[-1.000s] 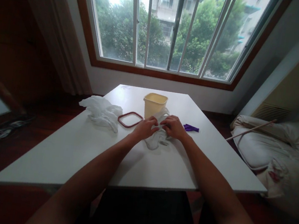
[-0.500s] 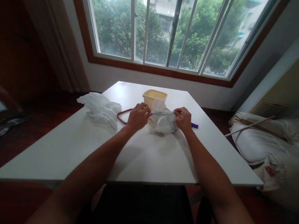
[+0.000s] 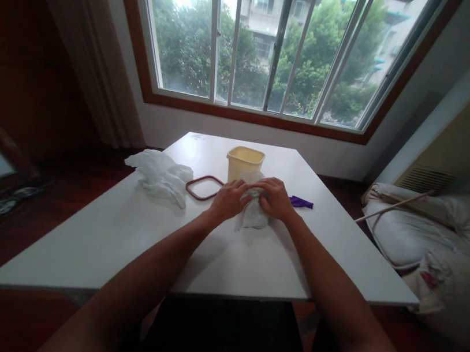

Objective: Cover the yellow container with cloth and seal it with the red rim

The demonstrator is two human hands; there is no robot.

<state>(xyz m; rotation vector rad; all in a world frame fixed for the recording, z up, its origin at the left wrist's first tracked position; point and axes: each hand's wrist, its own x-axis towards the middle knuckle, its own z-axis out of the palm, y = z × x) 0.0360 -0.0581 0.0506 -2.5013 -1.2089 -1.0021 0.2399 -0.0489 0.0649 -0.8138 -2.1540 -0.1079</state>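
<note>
Grasping bunched white plastic with left hand and right hand close together, fingers of both closed on the same gathered part. Held just on the near side of an open yellow bin, above the tabletop, with loose folds hanging toward the near edge. Seems partway along in the handling: already gathered within both grips, but outside the bin. Impossible to tell whether knotted or merely crumpled between the fingers, or how much handling is left. Placed flat to the left of the bin, unheld: a reddish-brown ring, off the bin's rim and close beside the left hand. Farther left, in a loose heap apart from both hands: more white plastic. To the right, beyond the right hand: a small purple thing, also lying unheld.
</note>
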